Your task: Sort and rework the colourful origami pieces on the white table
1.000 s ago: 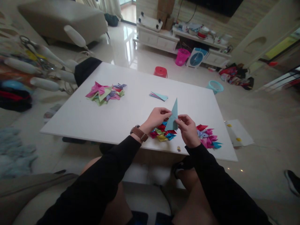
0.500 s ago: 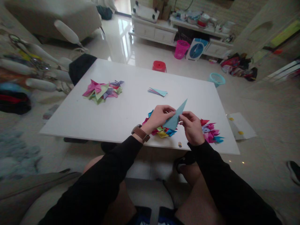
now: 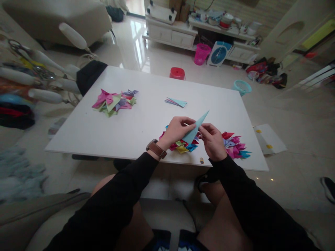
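Note:
A light blue piece of folded paper (image 3: 194,131), long and pointed at its upper end, is held up over the near side of the white table (image 3: 125,132). My left hand (image 3: 178,130) pinches it from the left, thumb on the near face. On its right edge, my right hand (image 3: 213,139) has thumb and fingers closed. Partly hidden beneath my hands lies a pile of small colourful folded papers (image 3: 181,149). Another pile of pink, red and blue folded papers (image 3: 235,146) sits right of my right hand.
Farther back lie several thin folded paper strips (image 3: 176,101). At the left is a heap of pink, green and purple folded paper (image 3: 112,101). A black chair back (image 3: 90,76) touches the table's left end. A red stool (image 3: 177,73) stands beyond the far edge.
The light blue paper has turned slightly and shows a narrower face. Both hands keep their hold, with only small finger shifts. The piles lie as before.

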`<state>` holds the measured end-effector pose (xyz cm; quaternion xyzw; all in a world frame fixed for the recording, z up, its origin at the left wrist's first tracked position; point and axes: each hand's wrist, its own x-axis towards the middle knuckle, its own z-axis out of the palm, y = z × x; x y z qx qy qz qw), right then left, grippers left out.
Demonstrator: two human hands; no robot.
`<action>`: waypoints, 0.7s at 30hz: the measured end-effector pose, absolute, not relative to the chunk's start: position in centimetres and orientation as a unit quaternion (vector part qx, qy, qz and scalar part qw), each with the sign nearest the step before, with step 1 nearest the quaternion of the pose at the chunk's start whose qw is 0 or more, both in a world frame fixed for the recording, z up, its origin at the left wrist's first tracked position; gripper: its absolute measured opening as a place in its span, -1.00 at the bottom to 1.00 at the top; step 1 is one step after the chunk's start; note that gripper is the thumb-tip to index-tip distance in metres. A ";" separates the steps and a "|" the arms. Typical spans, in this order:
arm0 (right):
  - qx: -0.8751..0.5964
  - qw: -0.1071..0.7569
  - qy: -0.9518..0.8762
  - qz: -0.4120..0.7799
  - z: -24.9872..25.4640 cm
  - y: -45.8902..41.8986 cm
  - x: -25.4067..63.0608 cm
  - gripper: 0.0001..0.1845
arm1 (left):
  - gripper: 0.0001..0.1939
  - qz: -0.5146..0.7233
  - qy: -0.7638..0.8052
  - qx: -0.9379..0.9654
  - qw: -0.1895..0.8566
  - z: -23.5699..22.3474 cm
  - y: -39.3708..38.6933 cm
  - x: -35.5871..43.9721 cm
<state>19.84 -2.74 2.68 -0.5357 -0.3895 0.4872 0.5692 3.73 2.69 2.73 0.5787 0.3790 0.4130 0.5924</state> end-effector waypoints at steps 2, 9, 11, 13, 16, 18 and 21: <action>-0.535 0.569 -0.391 0.486 2.7 -2.7 19.8 -0.63 | -0.78 0.402 0.374 0.573 0.608 2.9 2.5 3.7; -0.538 0.573 -0.395 0.476 2.5 -2.8 20.1 -0.60 | -0.72 0.385 0.353 0.539 0.661 3.2 2.3 3.7; -0.536 0.575 -0.396 0.475 2.5 -2.8 20.2 -0.60 | -0.70 0.382 0.351 0.529 0.672 3.1 2.3 3.7; -0.535 0.575 -0.397 0.474 2.5 -2.8 20.2 -0.60 | -0.71 0.381 0.345 0.523 0.681 3.0 2.3 3.8; -0.539 0.575 -0.393 0.474 2.5 -2.8 20.2 -0.58 | -0.73 0.381 0.336 0.522 0.685 2.8 2.4 3.9; -0.541 0.574 -0.392 0.473 2.5 -2.8 20.2 -0.58 | -0.73 0.384 0.339 0.526 0.679 2.7 2.4 3.9; -0.541 0.571 -0.398 0.472 2.6 -2.8 20.2 -0.58 | -0.74 0.388 0.351 0.540 0.659 3.0 2.4 3.9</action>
